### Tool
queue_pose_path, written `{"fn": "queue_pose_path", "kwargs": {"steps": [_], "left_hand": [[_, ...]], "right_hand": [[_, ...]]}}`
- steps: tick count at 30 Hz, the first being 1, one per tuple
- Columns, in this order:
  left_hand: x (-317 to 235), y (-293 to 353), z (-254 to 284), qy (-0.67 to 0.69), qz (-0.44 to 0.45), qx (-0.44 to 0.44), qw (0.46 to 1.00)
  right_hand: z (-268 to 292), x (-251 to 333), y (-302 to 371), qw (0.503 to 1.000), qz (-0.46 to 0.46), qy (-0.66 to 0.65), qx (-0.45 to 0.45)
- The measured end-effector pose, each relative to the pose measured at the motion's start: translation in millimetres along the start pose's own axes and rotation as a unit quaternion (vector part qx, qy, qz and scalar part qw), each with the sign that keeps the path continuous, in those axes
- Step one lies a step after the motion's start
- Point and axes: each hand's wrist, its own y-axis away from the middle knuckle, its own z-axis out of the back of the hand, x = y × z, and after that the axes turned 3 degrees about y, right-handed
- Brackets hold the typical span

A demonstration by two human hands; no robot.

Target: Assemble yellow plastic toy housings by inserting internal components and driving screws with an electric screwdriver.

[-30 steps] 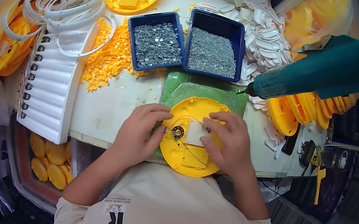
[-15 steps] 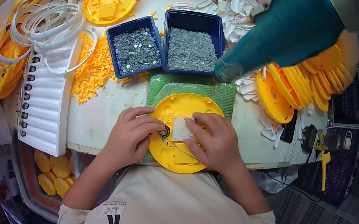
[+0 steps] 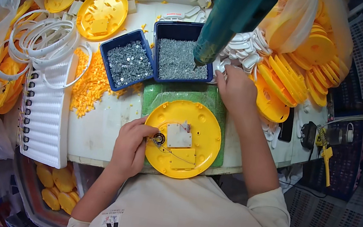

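A yellow round plastic base (image 3: pixel 209 133) lies on the green mat, inner side up, with a white square block (image 3: pixel 179 136) seated in it and thin wires running across. My left hand (image 3: pixel 130 146) grips its left rim, the fingertips beside a small black round part (image 3: pixel 159 139). My right hand (image 3: pixel 237 90) is stretched out to the pile of white plastic pieces (image 3: pixel 246 47), right of the larger blue bin. Its thumb and forefinger are pinched at a white piece (image 3: pixel 219 64) at the pile's near edge; the other fingers are partly hidden.
A teal power screwdriver (image 3: pixel 227 19) hangs over the larger blue bin (image 3: pixel 156 36) of small metal parts. A smaller blue bin (image 3: pixel 113 83) holds screws. White rings (image 3: pixel 43 40), a white ribbed tray (image 3: pixel 48 114) and yellow bits (image 3: pixel 83 91) lie left; stacked yellow discs (image 3: pixel 284 83) stand right.
My right hand has left the white block and moved up and right to the white pieces. My left hand stays at the base's left rim. The view has shifted.
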Motion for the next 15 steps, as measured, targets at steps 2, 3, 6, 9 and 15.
{"fn": "queue_pose_path", "kwargs": {"steps": [2,3,6,9,15], "left_hand": [[6.8,1.9,-3.9,0.042,-0.012,-0.016,0.999],[6.8,3.3,-3.5,0.040,-0.008,-0.019,0.999],[7.8,2.7,-1.6,0.048,-0.022,-0.007,0.999],[3.0,-0.1,2.1,0.064,-0.035,0.003,0.997],[1.1,0.4,-9.9,0.035,0.004,-0.010,0.999]], "right_hand": [[-2.6,9.1,-14.3,0.999,-0.025,0.033,0.026],[-5.8,12.6,-17.2,0.995,-0.048,0.066,0.059],[-10.6,8.0,-17.5,0.999,-0.053,0.013,-0.002],[1.1,1.6,-9.5,0.996,-0.077,-0.039,0.012],[13.0,-3.7,42.2,0.975,-0.073,-0.207,-0.022]]}}
